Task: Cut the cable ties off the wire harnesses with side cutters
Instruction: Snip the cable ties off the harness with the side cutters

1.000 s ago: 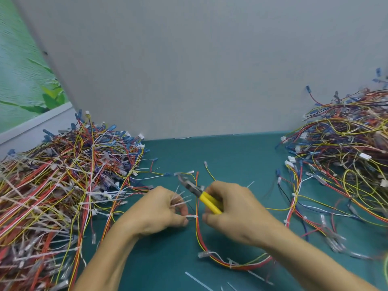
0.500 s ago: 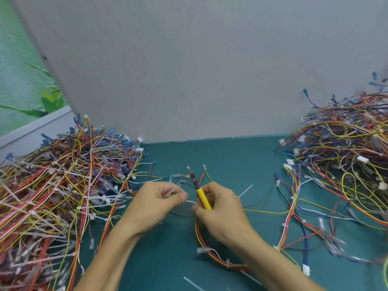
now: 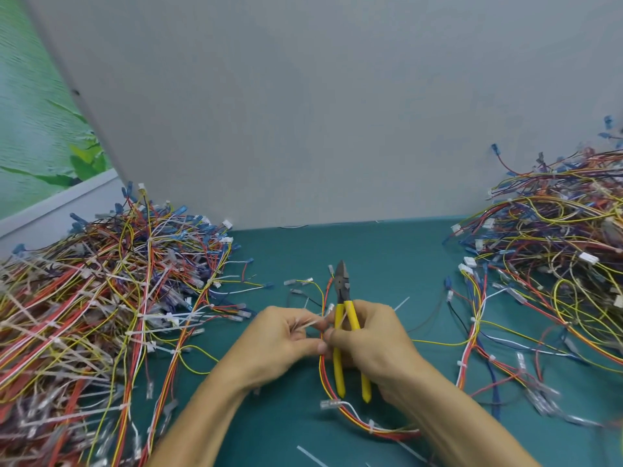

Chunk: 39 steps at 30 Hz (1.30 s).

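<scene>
The right hand (image 3: 374,342) grips the yellow cutters (image 3: 347,318), tips up and shut. The left hand (image 3: 279,342) pinches a white tie (image 3: 312,323) on the harness (image 3: 325,369) between both hands above the mat (image 3: 387,264).

Bright, even, diffuse light with barely any shadows and no glare. Centre sharp; wire heaps (image 3: 84,315) at 9 and 3 o'clock smear soft. Wide-angle bowing bends the edges.

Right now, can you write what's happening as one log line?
left hand: pinching white cable tie | right hand: gripping yellow side cutters, tips up, shut | harness: on green table
</scene>
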Motion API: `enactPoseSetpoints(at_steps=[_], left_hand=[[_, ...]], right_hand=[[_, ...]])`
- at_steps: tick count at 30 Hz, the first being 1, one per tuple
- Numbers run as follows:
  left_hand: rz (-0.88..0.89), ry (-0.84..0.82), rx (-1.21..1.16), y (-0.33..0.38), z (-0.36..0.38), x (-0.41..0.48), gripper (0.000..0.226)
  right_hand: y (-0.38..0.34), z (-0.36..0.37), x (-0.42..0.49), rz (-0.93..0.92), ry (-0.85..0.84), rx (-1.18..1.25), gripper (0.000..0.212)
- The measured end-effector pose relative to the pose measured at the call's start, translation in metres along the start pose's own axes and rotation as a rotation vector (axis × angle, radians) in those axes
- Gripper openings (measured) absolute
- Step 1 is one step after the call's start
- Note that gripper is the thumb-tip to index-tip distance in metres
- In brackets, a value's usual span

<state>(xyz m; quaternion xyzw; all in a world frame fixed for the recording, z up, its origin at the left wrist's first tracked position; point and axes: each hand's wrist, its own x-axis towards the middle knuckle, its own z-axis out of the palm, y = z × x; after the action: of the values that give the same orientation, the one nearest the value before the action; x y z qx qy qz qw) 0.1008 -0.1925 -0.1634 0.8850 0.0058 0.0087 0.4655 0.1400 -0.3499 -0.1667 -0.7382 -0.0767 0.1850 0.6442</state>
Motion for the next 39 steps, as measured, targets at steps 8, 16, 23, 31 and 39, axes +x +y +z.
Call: enactPoseSetpoints(at_steps=[8,16,23,31,39], left_hand=[[-0.006,-0.054,0.071,0.0,0.001,-0.001,0.024],[-0.068,-0.083,-0.157,-0.001,-0.006,0.0,0.007],[-0.09,0.016,-0.101,-0.007,-0.001,0.003,0.018],[-0.082,0.011,-0.105,-0.011,-0.002,0.005,0.02],[-0.074,0.009,-0.139,-0.012,-0.002,0.005,0.016]], right_hand=[[-0.019,-0.008,-0.002,-0.078,0.088,-0.204,0.015],[-0.036,-0.055,-0.046,-0.149,0.058,-1.102,0.02],[-0.011,-0.022,-0.063,-0.18,-0.04,-1.303,0.017],[-0.011,-0.011,-0.062,-0.177,-0.081,-1.33,0.019],[-0.013,-0.012,-0.063,-0.174,-0.064,-1.33,0.022]])
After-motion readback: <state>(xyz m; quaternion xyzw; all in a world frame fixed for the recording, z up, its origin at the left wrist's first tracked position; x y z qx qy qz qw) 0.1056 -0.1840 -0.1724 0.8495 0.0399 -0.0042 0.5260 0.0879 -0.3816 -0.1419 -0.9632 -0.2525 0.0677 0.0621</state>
